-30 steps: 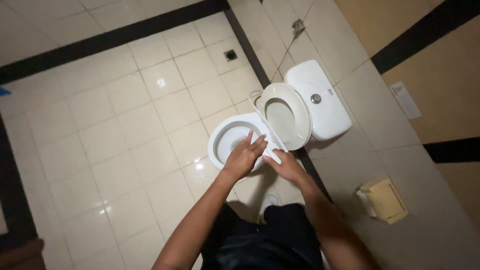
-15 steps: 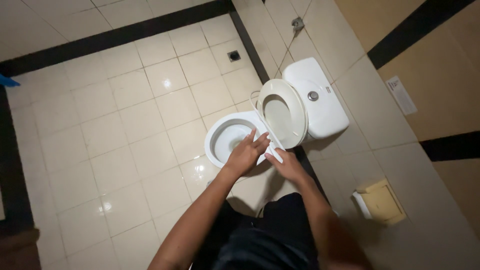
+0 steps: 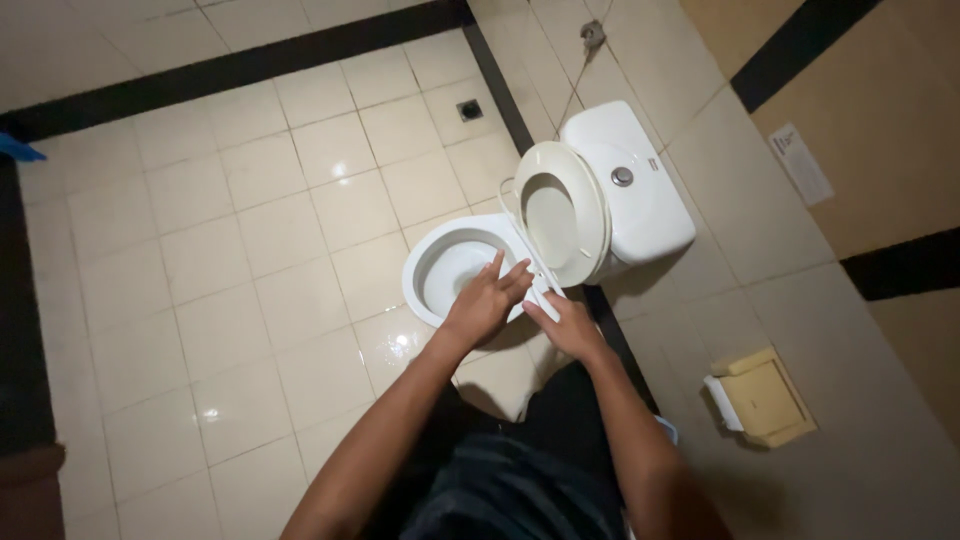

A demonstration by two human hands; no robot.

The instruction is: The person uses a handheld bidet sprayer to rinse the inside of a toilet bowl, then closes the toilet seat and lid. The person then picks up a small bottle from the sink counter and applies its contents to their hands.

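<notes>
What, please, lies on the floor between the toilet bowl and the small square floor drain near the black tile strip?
In the head view, only bare cream floor tiles lie between the toilet bowl and the floor drain; nothing stands on that stretch.

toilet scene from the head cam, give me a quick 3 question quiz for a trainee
1. True or false: the toilet seat is raised, leaning back toward the tank.
2. Which hand lies over the rim of the toilet bowl? A) left hand B) right hand C) neither
3. Fill in: the small dark square set in the floor tiles behind the bowl is a floor ____.

Key:
1. True. The seat stands up in front of the tank.
2. A. The left hand reaches over the bowl's rim; the right hand is beside it, at the rim's near edge.
3. Drain.
</notes>
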